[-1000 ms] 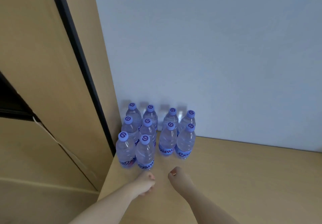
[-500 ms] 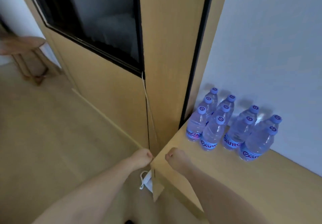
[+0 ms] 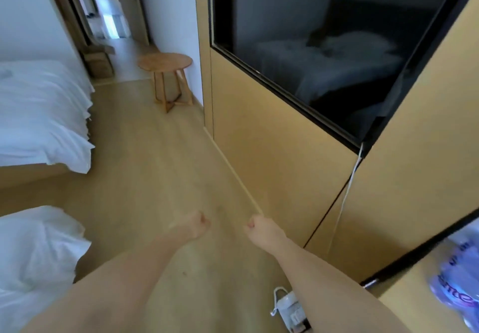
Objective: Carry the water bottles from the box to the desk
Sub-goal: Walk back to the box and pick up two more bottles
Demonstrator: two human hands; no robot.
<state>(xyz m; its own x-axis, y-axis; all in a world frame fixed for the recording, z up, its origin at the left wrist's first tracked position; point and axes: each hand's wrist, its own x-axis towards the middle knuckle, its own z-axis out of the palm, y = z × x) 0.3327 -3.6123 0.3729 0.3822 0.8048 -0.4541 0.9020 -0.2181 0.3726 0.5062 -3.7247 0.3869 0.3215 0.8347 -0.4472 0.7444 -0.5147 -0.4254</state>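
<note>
Both bare forearms reach forward over the pale wooden floor (image 3: 145, 167). The left hand (image 3: 191, 225) sits at about 6 o'clock in the view with its fingers curled into a loose fist, its grip clenched on nothing. The right hand (image 3: 260, 229) lies just beside it toward 5 o'clock, likewise curled with its grip clenched and empty; the two fists are near each other but apart.

The clear plastic water bottles with blue-purple labels (image 3: 464, 288) show only as a blurred patch at the frame edge around 4 o'clock, standing on the light wooden table (image 3: 399, 306), well apart from both hands. How many bottles there are cannot be told.

At 1 to 2 o'clock a tan wooden wall panel (image 3: 280, 156) carries a dark reflective screen (image 3: 337, 34). A thin white cable (image 3: 347, 198) hangs down from the screen's lower corner. At 5 o'clock a small white bag with handles (image 3: 287, 306) lies on the floor beside the right forearm. A round wooden side table (image 3: 166, 63) stands at 11 o'clock, and a bed with white sheets (image 3: 39, 110) fills 9 o'clock, with more white bedding (image 3: 33, 255) at 7 o'clock.
</note>
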